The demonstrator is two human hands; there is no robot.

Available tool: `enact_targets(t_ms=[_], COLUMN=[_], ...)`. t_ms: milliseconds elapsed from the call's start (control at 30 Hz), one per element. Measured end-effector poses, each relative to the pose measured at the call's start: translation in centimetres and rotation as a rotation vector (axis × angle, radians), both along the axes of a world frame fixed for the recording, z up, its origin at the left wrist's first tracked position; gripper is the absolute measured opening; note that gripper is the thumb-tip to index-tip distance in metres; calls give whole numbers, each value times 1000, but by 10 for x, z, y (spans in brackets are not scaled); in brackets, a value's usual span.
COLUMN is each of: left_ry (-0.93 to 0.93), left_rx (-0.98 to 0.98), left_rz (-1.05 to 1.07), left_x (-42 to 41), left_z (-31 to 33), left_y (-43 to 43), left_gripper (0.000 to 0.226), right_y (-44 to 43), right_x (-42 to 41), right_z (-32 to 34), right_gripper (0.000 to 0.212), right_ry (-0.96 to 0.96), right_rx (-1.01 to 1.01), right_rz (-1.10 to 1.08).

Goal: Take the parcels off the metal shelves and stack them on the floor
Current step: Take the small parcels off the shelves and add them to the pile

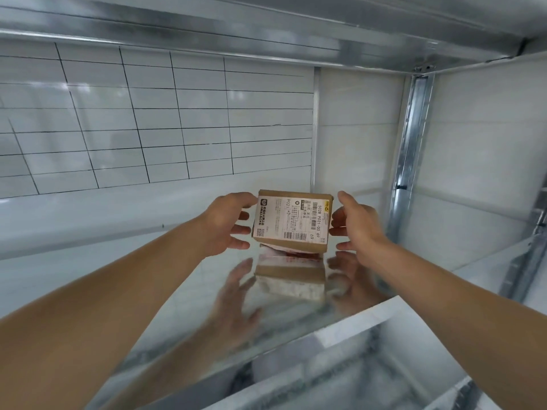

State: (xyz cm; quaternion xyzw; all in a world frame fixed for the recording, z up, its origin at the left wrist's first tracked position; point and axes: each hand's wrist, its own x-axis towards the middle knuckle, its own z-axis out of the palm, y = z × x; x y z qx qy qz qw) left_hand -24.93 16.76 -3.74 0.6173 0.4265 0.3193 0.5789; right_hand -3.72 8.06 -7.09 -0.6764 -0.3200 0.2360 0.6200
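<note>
A small brown cardboard parcel [291,220] with a white shipping label facing me is tilted up, its lower edge just above the shiny metal shelf [183,291]. My left hand [228,223] grips its left side, thumb at the top left corner and fingers curled against the edge. On the right side, my right hand [355,224] holds it with the thumb near the top right corner and the fingertips on the edge. The parcel and both hands are mirrored in the shelf surface below.
Another metal shelf [266,22] runs overhead. A steel upright [411,143] stands at the right, close to my right hand. White tiled wall [148,119] lies behind the shelving. A lower shelf level [370,377] shows beneath the front edge.
</note>
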Motion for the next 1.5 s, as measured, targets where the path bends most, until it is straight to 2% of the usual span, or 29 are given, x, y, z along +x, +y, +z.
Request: enact_targets(t_ms=[67,133,300,433,500,633,700,833,900,1067,1200,1300,1433,1500], left_ry=[32,62,86,346,448,372,308,321,372,424,366,275,105,6], left_rx=[-21,5,46,80,141,170,117,72,57,37,18,-7,-90,-121], left_rz=[-80,-106,-21,-55,-32,-64,-132,-197,-198,-215,-172,-163,-136,-73], left_x=[1,2,-6,-19,-25,-29,-27,-22,-23,-30,-35,-37,-41,-44], left_z=[-1,1,19,15,11,5,4,6,8,5,-4,-6,-7,-4], left_y=[-3,-7,-8,-2,1,8,10,8,4,-7,-14,-27,-52,-65], left_gripper=[34,36,39,49,49,46,42,46,55,58,40,24,14,29], right_y=[-1,-2,-2,-3,-2,-2,-2,-8,-5,4,5,1,-8,-13], right_x=[-4,-7,-7,-12,-14,-20,-21,-20,-22,-37,-43,-45,-46,-48], right_z=[0,1,14,14,10,9,8,6,7,8,-2,-4,-5,-4], right_gripper=[48,43,46,50,46,39,42,50,48,37,40,31,23,23], right_ry=[-6,0,57,89,104,63,-38,-526,-563,-184,33,178,266,243], right_rx=[5,26,28,-128,-146,-114,-120,-259,-261,-63,-54,7,128,166], right_rz=[23,40,3,72,65,49,16,-86,-108,-17,138,266,417,512])
